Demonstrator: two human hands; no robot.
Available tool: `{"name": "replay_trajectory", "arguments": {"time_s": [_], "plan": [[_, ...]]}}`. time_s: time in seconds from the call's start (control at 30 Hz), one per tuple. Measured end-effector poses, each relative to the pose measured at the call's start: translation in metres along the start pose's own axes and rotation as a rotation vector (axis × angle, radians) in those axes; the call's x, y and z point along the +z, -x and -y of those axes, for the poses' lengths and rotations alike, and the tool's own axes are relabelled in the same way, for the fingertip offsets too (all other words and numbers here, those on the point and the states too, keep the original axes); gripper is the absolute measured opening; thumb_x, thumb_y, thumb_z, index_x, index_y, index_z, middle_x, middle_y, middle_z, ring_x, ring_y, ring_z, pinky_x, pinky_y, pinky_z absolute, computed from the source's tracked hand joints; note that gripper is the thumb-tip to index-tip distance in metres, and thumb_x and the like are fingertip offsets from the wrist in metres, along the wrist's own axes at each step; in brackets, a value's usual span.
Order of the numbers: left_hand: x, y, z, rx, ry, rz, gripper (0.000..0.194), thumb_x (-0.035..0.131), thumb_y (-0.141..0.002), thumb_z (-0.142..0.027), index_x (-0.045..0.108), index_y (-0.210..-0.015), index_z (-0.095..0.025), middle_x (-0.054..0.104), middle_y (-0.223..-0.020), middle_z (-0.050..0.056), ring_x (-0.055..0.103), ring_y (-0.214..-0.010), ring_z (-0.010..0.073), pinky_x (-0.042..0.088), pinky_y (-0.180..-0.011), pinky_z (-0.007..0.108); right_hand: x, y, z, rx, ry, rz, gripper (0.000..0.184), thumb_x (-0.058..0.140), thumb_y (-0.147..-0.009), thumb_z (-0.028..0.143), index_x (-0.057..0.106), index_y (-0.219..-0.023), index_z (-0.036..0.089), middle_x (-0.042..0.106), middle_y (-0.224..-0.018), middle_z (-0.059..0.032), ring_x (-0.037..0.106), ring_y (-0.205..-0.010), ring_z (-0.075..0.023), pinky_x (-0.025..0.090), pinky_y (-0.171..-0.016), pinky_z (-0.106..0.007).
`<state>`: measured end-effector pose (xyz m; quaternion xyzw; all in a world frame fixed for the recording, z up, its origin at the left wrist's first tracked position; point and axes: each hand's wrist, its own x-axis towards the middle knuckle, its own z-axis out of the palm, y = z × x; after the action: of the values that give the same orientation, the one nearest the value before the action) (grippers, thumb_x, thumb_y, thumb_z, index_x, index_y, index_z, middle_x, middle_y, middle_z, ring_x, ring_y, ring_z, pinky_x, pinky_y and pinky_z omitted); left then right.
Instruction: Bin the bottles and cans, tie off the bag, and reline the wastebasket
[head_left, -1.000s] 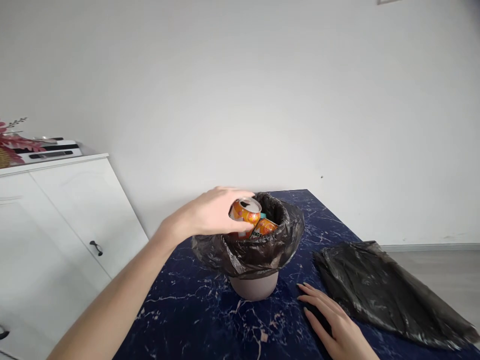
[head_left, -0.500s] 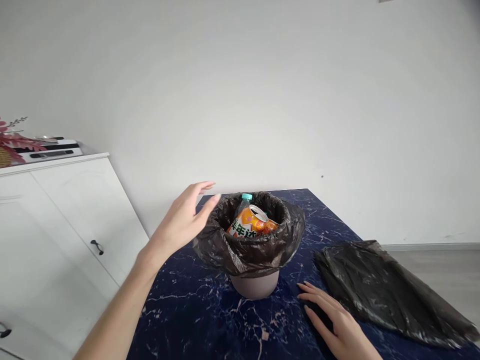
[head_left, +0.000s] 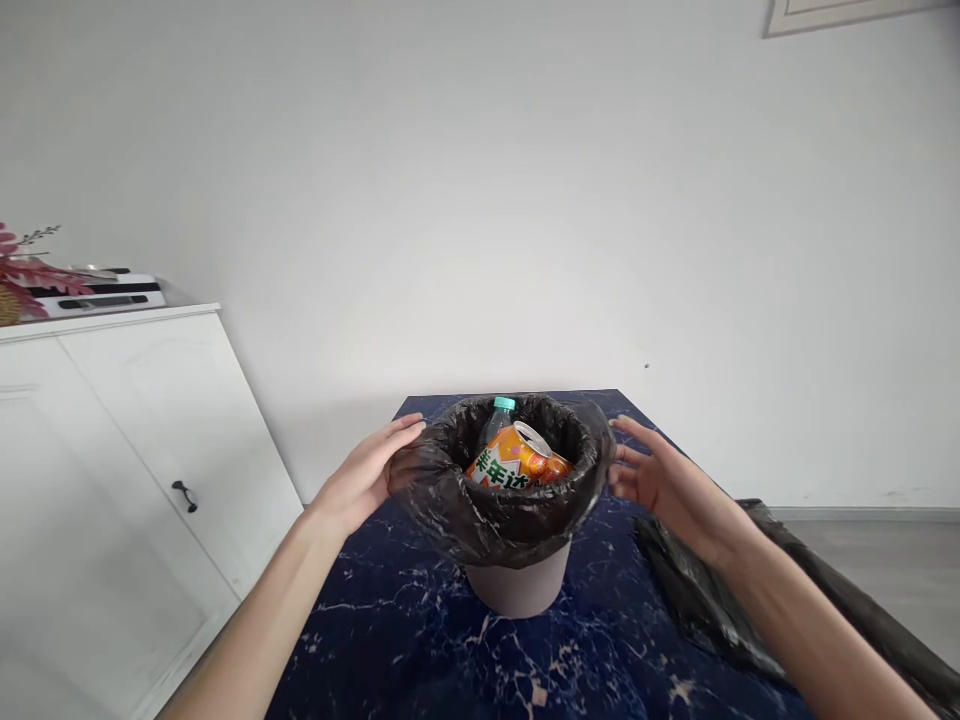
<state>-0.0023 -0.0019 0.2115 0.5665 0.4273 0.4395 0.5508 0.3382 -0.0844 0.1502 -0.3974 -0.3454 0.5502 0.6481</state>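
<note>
A small pale trash can (head_left: pixel 517 590) stands on a blue marble-patterned table, lined with a black garbage bag (head_left: pixel 510 525) folded out over its rim. Inside it lie an orange drink can (head_left: pixel 517 455) with its top facing up and a clear bottle with a teal cap (head_left: pixel 504 404). My left hand (head_left: pixel 371 465) is at the left side of the bag, fingers stretched out and touching or very near the plastic. On the opposite side my right hand (head_left: pixel 660 475) has its fingers apart beside the bag's flared edge; whether they touch it is unclear.
Another black garbage bag (head_left: pixel 709 590) lies flat on the table's right side, partly behind my right forearm. The dark blue tabletop (head_left: pixel 405 640) meets a white wall. A white cabinet (head_left: pixel 142 450) stands at left, bearing a flower decoration and a white device (head_left: pixel 105 297).
My right hand has risen from the tabletop to the right side of the bag. My left hand has come down to the bag's left side. The view has tilted up slightly.
</note>
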Motion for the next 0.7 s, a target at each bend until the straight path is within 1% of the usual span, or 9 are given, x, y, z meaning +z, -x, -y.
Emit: {"name": "replay_trajectory", "arguments": {"time_s": [0.1,0.17,0.23,0.3,0.4,0.5,0.57,0.63,0.7], "plan": [[0.011,-0.007,-0.008,0.038,0.037,-0.093,0.051,0.087,-0.079,-0.038,0.069,-0.125,-0.024,0.072,-0.084,0.000,0.067,-0.063,0.0124,0.046,-0.052,0.022,0.013,-0.012,0.013,-0.093,0.027,-0.086,0.053,0.093,-0.073,0.035,0.058,-0.112,0.025,0.046,-0.066,0.0090,0.042,-0.054,-0.0089,0.042,-0.048,-0.019],[0.018,-0.008,-0.016,0.103,0.058,-0.114,0.050,0.087,-0.077,-0.035,0.068,-0.122,-0.023,0.061,-0.069,-0.006,0.053,-0.049,0.0083,0.035,-0.045,0.020,0.018,-0.017,0.019,-0.147,0.035,-0.077,0.050,0.092,-0.071,0.032,0.057,-0.106,0.024,0.037,-0.062,0.0110,0.035,-0.053,-0.0087,0.037,-0.047,-0.019],[0.024,-0.007,-0.025,0.181,0.075,-0.130,0.049,0.086,-0.075,-0.032,0.066,-0.119,-0.022,0.055,-0.065,-0.009,0.046,-0.046,0.0068,0.029,-0.043,0.020,0.022,-0.019,0.025,-0.199,0.112,-0.103,0.046,0.088,-0.074,0.036,0.056,-0.106,0.024,0.039,-0.063,0.0099,0.038,-0.056,-0.0097,0.039,-0.051,-0.021],[0.030,-0.003,-0.034,0.253,0.076,-0.135,0.049,0.085,-0.074,-0.030,0.064,-0.117,-0.023,0.055,-0.067,-0.009,0.044,-0.046,0.0068,0.029,-0.043,0.020,0.023,-0.019,0.029,-0.226,0.299,-0.202,0.047,0.084,-0.080,0.046,0.056,-0.112,0.025,0.047,-0.070,0.0073,0.045,-0.061,-0.0117,0.044,-0.058,-0.024],[0.037,0.004,-0.043,0.351,0.046,-0.121,0.045,0.084,-0.075,-0.030,0.063,-0.115,-0.024,0.055,-0.070,-0.008,0.043,-0.048,0.0069,0.029,-0.044,0.020,0.021,-0.020,0.033,-0.174,0.611,-0.291,0.063,0.078,-0.082,0.064,0.052,-0.124,0.026,0.059,-0.083,0.0028,0.055,-0.071,-0.0159,0.049,-0.064,-0.028],[0.039,0.012,-0.047,0.461,0.005,-0.102,0.040,0.081,-0.078,-0.030,0.062,-0.112,-0.026,0.053,-0.069,-0.007,0.042,-0.049,0.0079,0.029,-0.045,0.021,0.015,-0.029,0.032,-0.072,0.736,-0.219,0.074,0.081,-0.079,0.064,0.047,-0.130,0.024,0.063,-0.082,0.0009,0.058,-0.073,-0.0193,0.049,-0.061,-0.030],[0.038,0.016,-0.048,0.526,-0.014,-0.114,0.038,0.080,-0.079,-0.030,0.060,-0.111,-0.028,0.048,-0.065,-0.008,0.041,-0.049,0.0092,0.030,-0.045,0.021,0.009,-0.037,0.028,-0.037,0.703,-0.120,0.069,0.083,-0.080,0.057,0.048,-0.129,0.022,0.062,-0.074,0.0026,0.056,-0.068,-0.0183,0.046,-0.057,-0.029],[0.036,0.019,-0.049,0.574,-0.006,-0.136,0.036,0.078,-0.080,-0.029,0.059,-0.110,-0.028,0.041,-0.062,-0.009,0.039,-0.048,0.0095,0.030,-0.045,0.022,0.003,-0.044,0.025,-0.047,0.617,-0.033,0.060,0.081,-0.081,0.048,0.052,-0.127,0.021,0.056,-0.065,0.0063,0.050,-0.060,-0.0154,0.041,-0.054,-0.027],[0.034,0.021,-0.051,0.607,0.030,-0.151,0.035,0.077,-0.079,-0.027,0.058,-0.109,-0.029,0.037,-0.062,-0.010,0.036,-0.046,0.0090,0.028,-0.043,0.021,0.001,-0.046,0.025,-0.099,0.544,-0.012,0.056,0.079,-0.082,0.041,0.055,-0.126,0.019,0.049,-0.060,0.0091,0.045,-0.056,-0.0131,0.038,-0.053,-0.026]]}}
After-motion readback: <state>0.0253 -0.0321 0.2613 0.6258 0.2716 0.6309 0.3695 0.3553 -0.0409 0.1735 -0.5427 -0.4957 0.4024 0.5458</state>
